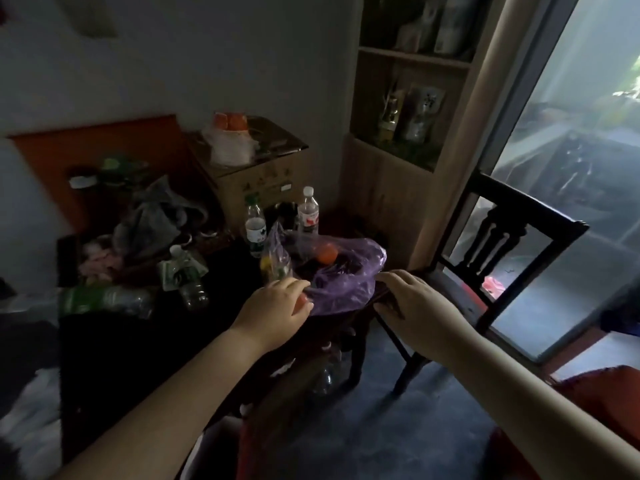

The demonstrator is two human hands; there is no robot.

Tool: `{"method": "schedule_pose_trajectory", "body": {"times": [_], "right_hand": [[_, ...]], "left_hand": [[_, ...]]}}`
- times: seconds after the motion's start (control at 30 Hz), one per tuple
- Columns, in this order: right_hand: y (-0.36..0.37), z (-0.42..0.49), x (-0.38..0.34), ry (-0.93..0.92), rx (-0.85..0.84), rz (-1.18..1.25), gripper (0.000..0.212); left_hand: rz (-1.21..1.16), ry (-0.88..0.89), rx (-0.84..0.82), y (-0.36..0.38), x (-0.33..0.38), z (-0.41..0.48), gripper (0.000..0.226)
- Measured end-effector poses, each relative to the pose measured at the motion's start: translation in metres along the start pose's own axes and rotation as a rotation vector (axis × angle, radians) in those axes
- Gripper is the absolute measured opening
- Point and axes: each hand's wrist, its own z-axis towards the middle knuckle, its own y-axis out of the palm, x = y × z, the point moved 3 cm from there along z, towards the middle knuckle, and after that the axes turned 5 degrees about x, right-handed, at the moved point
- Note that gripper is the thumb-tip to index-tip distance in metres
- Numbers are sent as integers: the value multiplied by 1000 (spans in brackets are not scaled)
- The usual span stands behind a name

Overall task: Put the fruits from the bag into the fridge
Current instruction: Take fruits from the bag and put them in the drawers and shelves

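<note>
The purple bag [346, 289] sits on the dark table [138, 341], with an orange [326, 254] inside. At the bag's left side, the left hand [277, 303] curls round another fruit [302, 300]. The right hand [412, 299] is at the bag's right edge, and I cannot tell if it grips. This looks like the taking-out step. Next, lift the fruit clear.

The room is dim. Daylight enters only through the glass door [568, 168] on the right, which looks pale and hazy. The tabletop [121, 341] sinks to near black, its detail lost. The bag [346, 289] keeps its purple where that light reaches it. The whole frame is soft, and the clutter at left is smeared. The shelf [408, 60] lines bow towards the edges.
</note>
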Motion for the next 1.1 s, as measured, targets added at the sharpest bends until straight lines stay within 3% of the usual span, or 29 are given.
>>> {"method": "schedule_pose_trajectory", "body": {"times": [0.17, 0.43, 0.9, 1.1], "right_hand": [[49, 42, 14, -51, -86, 44, 48], [125, 125, 40, -17, -232, 98, 53], [255, 197, 70, 129, -520, 116, 43], [287, 207, 80, 64, -589, 64, 40]], "left_hand": [[15, -86, -13, 20, -32, 30, 48], [-87, -47, -78, 65, -92, 117, 44], [42, 40, -445, 182, -157, 200, 42], [157, 24, -337, 189, -174, 184, 36]]}}
